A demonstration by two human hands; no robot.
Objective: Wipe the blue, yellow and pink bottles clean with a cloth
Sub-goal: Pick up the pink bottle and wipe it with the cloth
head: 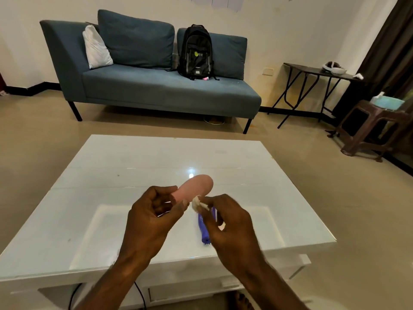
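Pink bottle (196,185) held up over the table (111,166), neck end pinched in left hand (154,217), base tilted away. White cloth (197,203) pinched in right hand (225,220), touching the bottle's side. Blue bottle (203,231) flat on the glass below — yellow nowhere visible. Probably light, smooth plastic, slippery under rubbing — best gripped firmly near the neck.

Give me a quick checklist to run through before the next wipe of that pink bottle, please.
1. Pink bottle held firmly by the left hand: ok.
2. White cloth pinched in the right hand: ok.
3. Cloth touching the pink bottle: ok, at its lower side.
4. Blue bottle resting safely on the white table: ok, lying flat under the right hand.
5. Yellow bottle located: cannot tell, none in view.
6. Pink bottle already clean: cannot tell.
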